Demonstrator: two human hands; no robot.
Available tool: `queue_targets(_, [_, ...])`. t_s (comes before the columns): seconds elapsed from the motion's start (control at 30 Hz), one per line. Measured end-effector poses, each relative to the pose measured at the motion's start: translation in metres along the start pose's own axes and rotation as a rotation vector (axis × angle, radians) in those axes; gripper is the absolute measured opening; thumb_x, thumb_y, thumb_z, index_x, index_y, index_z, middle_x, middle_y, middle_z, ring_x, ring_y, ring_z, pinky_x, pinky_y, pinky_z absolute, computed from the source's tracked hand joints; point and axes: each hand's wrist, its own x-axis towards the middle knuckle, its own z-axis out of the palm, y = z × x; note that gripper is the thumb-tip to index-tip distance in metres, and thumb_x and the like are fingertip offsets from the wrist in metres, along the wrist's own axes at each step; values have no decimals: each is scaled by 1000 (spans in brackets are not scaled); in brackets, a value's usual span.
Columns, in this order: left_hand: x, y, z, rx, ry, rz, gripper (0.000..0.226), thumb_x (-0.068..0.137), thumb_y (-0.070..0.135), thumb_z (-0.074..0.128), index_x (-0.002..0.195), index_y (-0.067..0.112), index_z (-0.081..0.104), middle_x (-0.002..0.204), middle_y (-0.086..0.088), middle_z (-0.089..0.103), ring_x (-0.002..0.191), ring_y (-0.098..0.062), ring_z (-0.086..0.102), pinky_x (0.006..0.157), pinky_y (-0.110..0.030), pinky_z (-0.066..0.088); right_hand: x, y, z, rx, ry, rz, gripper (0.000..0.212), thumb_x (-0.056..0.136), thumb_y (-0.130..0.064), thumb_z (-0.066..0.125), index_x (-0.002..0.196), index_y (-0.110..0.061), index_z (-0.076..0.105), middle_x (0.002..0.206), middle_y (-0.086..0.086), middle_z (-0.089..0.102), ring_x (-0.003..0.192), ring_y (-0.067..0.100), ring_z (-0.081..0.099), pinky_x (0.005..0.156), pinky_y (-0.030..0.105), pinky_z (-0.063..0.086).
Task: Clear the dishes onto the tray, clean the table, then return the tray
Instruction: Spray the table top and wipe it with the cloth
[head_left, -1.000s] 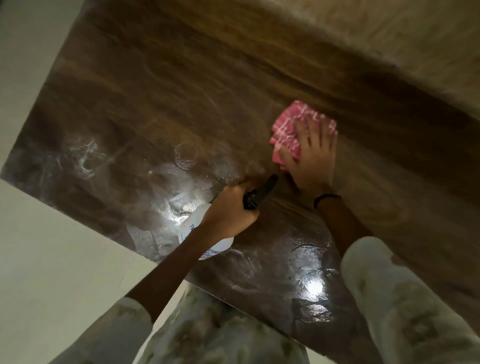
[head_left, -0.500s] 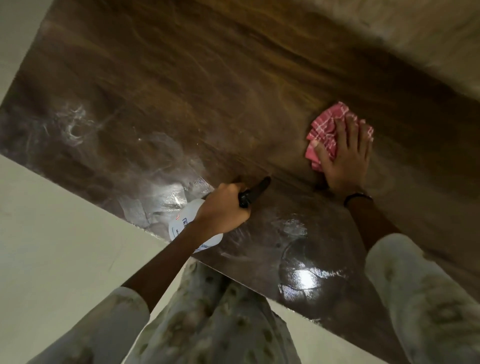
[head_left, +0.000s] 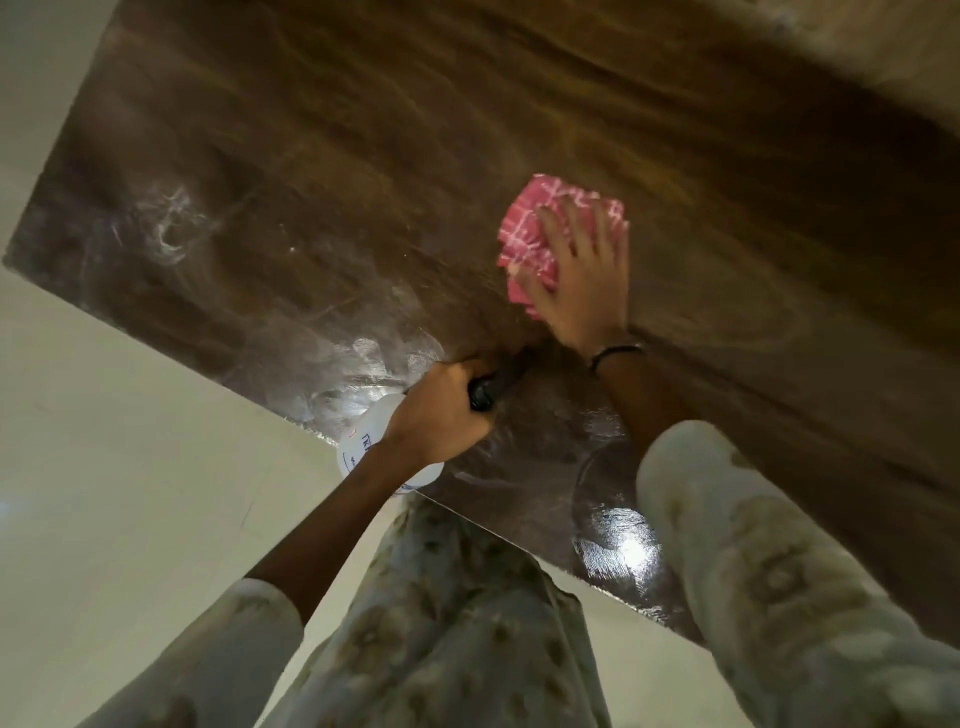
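Table (head_left: 363, 171): dark brown wood-grain top, glossy, with pale wet smears and bright glare patches toward its near edge and near left corner. Cloth (head_left: 530, 244): pink with thin white check lines, soft and crumpled, lying flat on the top well in from the edges under the right hand (head_left: 582, 291), whose fingers are spread wide and pressed down on it, the cloth showing past the fingertips and beside the thumb. Spray bottle (head_left: 363, 447): white rounded plastic body with black nozzle, at the near edge, gripped by the left hand (head_left: 441, 415) with fingers curled tight around its neck.
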Motion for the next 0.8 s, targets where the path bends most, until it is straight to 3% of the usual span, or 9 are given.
queue_targets(0.1, [-9,1,-4,-38,-11,-3,26,72,14,59,93,27,65,62,8,55,56,-20,54,53,-28,40,-34,-25,12,4,-40,-176,69,91,-65,35,148,-27,27,157,3,26,147,30,13,118,56,7])
queue_targets(0.2, [-15,4,-9,-76,5,12,21,70,16,55,69,37,52,56,11,51,50,-7,50,54,-27,38,-85,-2,14,-31,-72,-264,69,89,-67,40,146,-27,34,154,0,32,145,27,20,117,54,15])
queue_targets(0.3, [-18,5,-13,-74,3,28,28,76,9,62,80,36,54,62,19,53,57,1,54,56,-18,38,-109,41,2,-62,-75,-127,69,89,-69,30,146,-30,32,154,2,32,145,28,21,117,52,17])
queue_targets(0.4, [-18,2,-12,-69,5,26,27,77,5,63,87,30,57,67,10,56,60,-7,54,60,-23,41,-90,53,-5,-35,-20,78,71,90,-67,25,149,-28,26,158,4,23,147,29,12,118,53,11])
queue_targets(0.5, [-16,0,-9,-55,9,3,21,77,7,61,87,25,60,69,-1,60,61,-21,55,63,-35,48,-55,19,4,26,46,219,72,91,-64,31,150,-25,20,159,5,17,147,32,8,118,54,2])
queue_targets(0.67, [-23,-1,-4,-47,-17,-24,16,71,14,57,74,29,54,65,-10,61,59,-31,53,60,-42,48,-79,-27,25,15,-19,-106,69,88,-55,48,147,-25,28,156,5,27,146,30,14,118,55,8])
queue_targets(0.8, [-36,-3,-3,-43,-54,-14,25,76,6,60,86,28,63,53,8,48,45,-9,42,49,-24,32,-137,14,19,-54,-90,-139,66,90,-67,36,145,-30,31,154,0,33,145,24,18,119,51,13])
